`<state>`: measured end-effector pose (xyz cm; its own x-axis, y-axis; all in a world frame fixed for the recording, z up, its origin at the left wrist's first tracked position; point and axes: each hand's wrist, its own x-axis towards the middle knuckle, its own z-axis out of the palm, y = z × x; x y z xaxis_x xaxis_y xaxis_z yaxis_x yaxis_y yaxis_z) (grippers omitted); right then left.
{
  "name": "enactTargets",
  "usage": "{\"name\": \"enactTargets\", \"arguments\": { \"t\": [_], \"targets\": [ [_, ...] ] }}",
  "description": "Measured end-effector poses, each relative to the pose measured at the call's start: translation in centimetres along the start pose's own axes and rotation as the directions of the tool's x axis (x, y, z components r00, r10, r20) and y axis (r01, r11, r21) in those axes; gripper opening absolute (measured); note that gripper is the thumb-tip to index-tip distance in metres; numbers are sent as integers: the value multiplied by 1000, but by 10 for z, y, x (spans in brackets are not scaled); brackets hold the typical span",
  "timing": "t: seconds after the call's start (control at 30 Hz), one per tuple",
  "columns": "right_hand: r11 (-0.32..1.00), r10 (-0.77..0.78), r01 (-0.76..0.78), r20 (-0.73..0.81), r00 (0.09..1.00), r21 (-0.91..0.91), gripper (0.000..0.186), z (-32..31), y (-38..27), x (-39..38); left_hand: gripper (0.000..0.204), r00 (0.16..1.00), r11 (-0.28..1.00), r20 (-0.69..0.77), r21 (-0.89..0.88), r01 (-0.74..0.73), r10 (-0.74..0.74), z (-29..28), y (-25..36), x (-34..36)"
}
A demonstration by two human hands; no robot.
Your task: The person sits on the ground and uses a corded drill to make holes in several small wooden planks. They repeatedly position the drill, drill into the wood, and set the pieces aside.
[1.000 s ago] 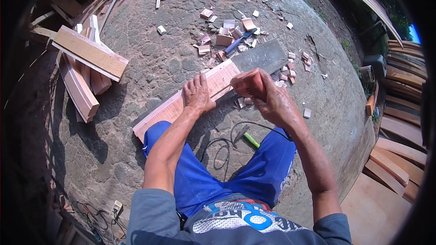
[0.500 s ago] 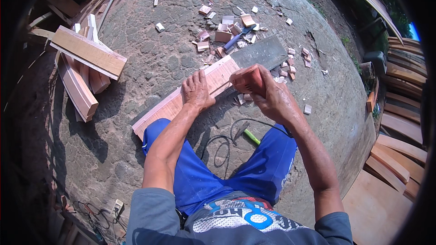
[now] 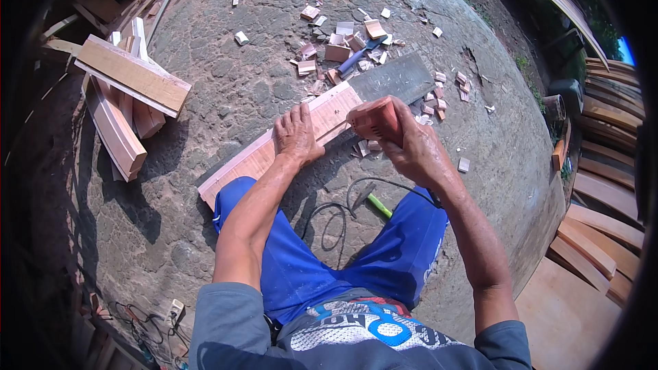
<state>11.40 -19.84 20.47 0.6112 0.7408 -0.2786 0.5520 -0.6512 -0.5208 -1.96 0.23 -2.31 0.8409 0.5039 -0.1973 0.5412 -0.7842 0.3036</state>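
A pale pinkish wooden board (image 3: 336, 106) lies slantwise in front of me on a longer dark plank (image 3: 399, 80). My left hand (image 3: 296, 138) grips the board across its width, fingers over the far edge and thumb along the near side. My right hand (image 3: 419, 154) is closed round an orange corded power tool (image 3: 377, 120), whose front end is at the board's right end. Its working tip is too small to make out. Beyond the board, a chisel-like tool with a bluish-purple handle (image 3: 351, 63) lies among wood offcuts (image 3: 337, 53).
A hammer with a green handle (image 3: 379, 205) and a looped black cord (image 3: 329, 216) lie on the rough ground between my legs. Stacked wooden pieces (image 3: 133, 82) stand at left. More boards (image 3: 596, 247) line the right side. A power socket block (image 3: 177, 312) with wires sits at lower left.
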Motion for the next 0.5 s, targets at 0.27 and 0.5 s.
{"name": "enactTargets", "arguments": {
  "t": [0.27,0.5],
  "targets": [
    [999,33,-33,11,999,5,80,-1,0,1,128,1000,1000,29,-8,4,-4,-3,1,0],
    [999,35,-35,26,999,-3,79,-3,-1,2,128,1000,1000,13,16,1,-1,-1,-1,-1]
  ]
}}
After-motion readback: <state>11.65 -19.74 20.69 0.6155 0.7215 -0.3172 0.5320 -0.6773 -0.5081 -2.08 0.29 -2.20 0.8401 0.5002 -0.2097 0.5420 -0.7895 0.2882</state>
